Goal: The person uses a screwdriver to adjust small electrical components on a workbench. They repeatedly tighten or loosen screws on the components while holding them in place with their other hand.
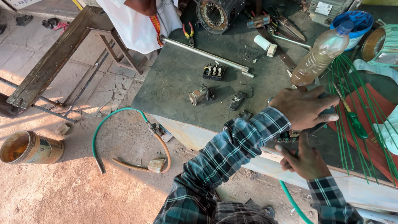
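The left hand point(304, 107) lies knuckles up with its fingers point(325, 118) curled down over a dark part point(328, 111) on the bench point(178, 79), closed on it; little of the part shows. The right hand point(306, 159), at 6 o'clock from the left, rests at the bench edge with its index finger stretched up toward a small metal piece point(290, 136) under the left palm; whether its other fingers pinch anything I cannot tell. At 3 o'clock from the left hand lies a green screwdriver point(354, 122) on a red sheet point(379, 137), crossed by thin green rods point(352, 83). At 12 o'clock stands a tilted plastic bottle point(321, 54) of brownish liquid. At 9 o'clock sit small switch parts point(200, 94) and a terminal block point(214, 71), with a steel tube point(205, 53) beyond. A green hose point(108, 120) lies on the ground at 8 o'clock.
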